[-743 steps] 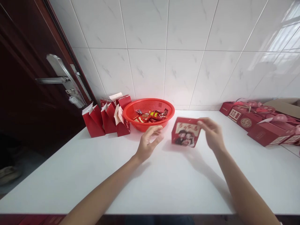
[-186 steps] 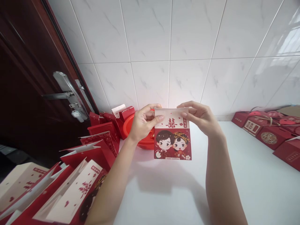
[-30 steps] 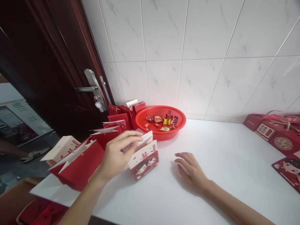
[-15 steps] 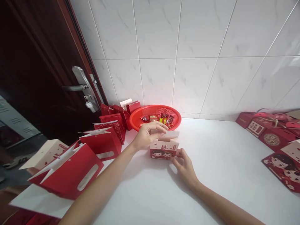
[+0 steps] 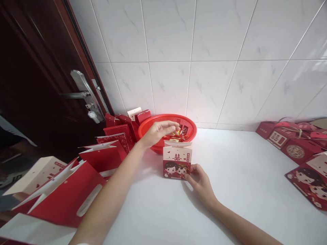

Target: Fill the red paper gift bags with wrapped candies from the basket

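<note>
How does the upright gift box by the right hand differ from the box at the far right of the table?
The upright box stands on its base, while the far-right box lies down. The right hand touches the upright box; no hand touches the far-right box. The upright box sits whole in view before the red basket, while the far-right box is cut off by the frame. Both are red with a cream top panel and a printed cartoon couple.

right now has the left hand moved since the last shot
Yes. Judged against the red plastic basket, the left hand has moved farther in over it, toward the tiled wall, and away from the paper gift box.
</note>
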A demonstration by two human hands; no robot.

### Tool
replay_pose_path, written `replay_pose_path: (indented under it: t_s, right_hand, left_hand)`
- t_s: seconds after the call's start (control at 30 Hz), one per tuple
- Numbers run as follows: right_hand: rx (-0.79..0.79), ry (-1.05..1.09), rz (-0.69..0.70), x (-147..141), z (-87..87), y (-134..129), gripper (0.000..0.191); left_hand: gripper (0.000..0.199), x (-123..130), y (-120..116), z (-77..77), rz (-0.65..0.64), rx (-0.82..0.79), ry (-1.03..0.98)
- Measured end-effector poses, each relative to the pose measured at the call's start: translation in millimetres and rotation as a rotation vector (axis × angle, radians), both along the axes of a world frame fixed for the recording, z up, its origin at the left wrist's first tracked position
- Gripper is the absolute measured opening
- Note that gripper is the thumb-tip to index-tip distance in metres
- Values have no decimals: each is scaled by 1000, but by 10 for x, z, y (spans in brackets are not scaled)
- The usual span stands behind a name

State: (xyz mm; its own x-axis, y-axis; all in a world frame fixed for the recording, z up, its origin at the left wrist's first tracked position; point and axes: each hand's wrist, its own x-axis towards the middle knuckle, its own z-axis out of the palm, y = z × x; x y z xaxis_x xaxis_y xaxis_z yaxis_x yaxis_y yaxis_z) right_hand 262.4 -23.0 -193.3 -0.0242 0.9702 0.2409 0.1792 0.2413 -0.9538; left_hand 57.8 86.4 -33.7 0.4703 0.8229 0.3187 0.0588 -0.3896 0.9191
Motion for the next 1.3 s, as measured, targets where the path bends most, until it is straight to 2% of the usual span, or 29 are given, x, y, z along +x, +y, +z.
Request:
replay_pose_path:
  t_s: [0.1,0.23,0.3,0.37,0.43,0.5,0.6,0.7,0.77,0.9,1.07,1.17,1.3]
  right_hand:
    - [5,-18,-24,3,-11,6,25]
    - [29,-6,-39,3,-6,7,17]
    - [33,-4,-35,-3,-6,7,13]
    - [25,-9,-35,-11,-9,8,10]
    - [17,-17,-39,-17,-10,11,8]
    - [9,-26,-43,-18,-6,13,7]
    - [0,-36,-37,-10,9,13,7]
    - [14,-37,-27,1,20,12,8]
    - [22,-38,-20,5,21,10,8]
    - [2,-45,-2,-1,14,6,9]
    - [-3,-33,9,-13,13,6,8]
    - [16,-17,9,-10,17,12,9]
    - [33,-25,3,1,4,18,10]
  left_hand:
    - [41,-78,360,10,113,-39,79]
    - [24,-151,770,-59,257,-82,481]
    - [23,-157,888,-104,262,-176,726]
    - [31,-138,955,-146,247,-348,943]
    - [39,-98,992,-191,225,-501,1103]
    - [41,-40,1019,-248,181,-546,1201]
    - [36,79,1048,-354,49,-481,1251]
    - [26,236,1059,-452,-158,-403,1331]
    - [20,355,1055,-495,-219,-337,1360]
    - [17,578,1016,-504,-240,-184,1365]
    - [15,727,935,-430,-267,-28,1273]
    - [24,734,925,-408,-248,21,1174]
    - [36,717,960,-430,-154,16,1105]
